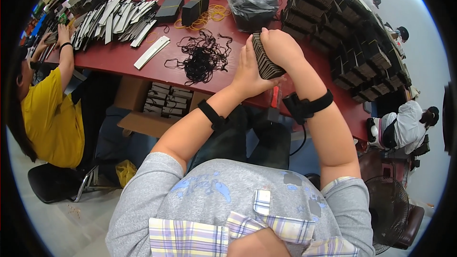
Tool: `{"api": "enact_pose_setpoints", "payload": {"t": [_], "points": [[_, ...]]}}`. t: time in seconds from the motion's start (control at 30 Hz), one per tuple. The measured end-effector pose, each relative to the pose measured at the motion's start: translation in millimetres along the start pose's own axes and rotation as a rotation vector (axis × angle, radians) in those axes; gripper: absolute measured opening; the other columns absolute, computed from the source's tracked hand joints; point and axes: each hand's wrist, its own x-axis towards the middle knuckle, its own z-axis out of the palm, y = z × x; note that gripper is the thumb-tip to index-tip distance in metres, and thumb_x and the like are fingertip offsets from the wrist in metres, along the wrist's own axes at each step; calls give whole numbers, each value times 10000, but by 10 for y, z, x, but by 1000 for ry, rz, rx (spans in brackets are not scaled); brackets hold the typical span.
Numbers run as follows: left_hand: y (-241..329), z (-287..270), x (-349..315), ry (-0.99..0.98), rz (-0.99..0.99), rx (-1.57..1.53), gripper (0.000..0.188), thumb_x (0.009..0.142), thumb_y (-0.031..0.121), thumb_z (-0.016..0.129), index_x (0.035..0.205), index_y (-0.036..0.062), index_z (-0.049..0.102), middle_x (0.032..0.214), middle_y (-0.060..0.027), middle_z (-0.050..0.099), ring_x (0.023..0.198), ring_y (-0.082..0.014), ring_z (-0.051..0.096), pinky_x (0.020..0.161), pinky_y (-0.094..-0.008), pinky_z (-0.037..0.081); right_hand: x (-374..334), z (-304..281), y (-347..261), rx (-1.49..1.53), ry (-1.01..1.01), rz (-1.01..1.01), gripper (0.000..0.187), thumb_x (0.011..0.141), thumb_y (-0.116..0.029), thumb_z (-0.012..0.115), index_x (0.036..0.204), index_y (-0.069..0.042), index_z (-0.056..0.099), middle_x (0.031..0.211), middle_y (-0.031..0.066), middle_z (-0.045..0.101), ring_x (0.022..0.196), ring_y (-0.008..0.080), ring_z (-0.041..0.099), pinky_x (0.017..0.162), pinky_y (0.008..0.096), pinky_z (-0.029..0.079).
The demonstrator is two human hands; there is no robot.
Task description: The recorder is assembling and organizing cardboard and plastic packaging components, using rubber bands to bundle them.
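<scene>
Two hands (247,74) (283,50) hold a stack (266,63), long axis slanting away leftward.

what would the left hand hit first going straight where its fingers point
Probably the plastic bag, beyond the left hand and the stack it holds, though depth is unclear.

pretty bright, even indoor light, faint soft shadows on the table (223,78), pale wall (431,57) going bluish at the rim, heavy fisheye bend, black corners, far background kinda soft
</scene>
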Motion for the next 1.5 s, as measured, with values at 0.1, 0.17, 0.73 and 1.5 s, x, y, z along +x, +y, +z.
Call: {"api": "enact_pose_setpoints", "payload": {"t": [0.1,0.17,0.73,1.5], "points": [[-18,-15,-10,14,9,-2,1363,567,495,889,1465,-56,25,1333,-298,334,1240,-450,368,1062,-513,323,-5,-88,28,-18,90,-377,521,1010,-338,316,898,9,688,927,243,691,849,389,678,766,491,539],[-37,-27,-7,13,16,-29,1351,570,491,888,1467,-50,35,1330,-293,336,1236,-446,369,1061,-513,322,-101,-243,-43,763,-238,223,558,1015,-386,325,928,39,676,922,267,682,841,394,676,761,497,534],[0,8,-34,19,68,25,1282,595,472,879,1445,-60,80,1365,-273,328,1229,-442,366,1054,-516,318,-296,-512,-465,-2,-96,101,531,887,-459,472,946,25,683,906,215,698,892,357,685,787,441,542],[-99,30,-49,38,114,40,1286,603,373,876,1463,-74,31,1359,-287,337,1223,-447,372,1041,-525,323,-563,-414,-296,80,-143,-37,411,918,-347,536,1084,28,564,902,189,659,830,362,663,706,454,525]]}}
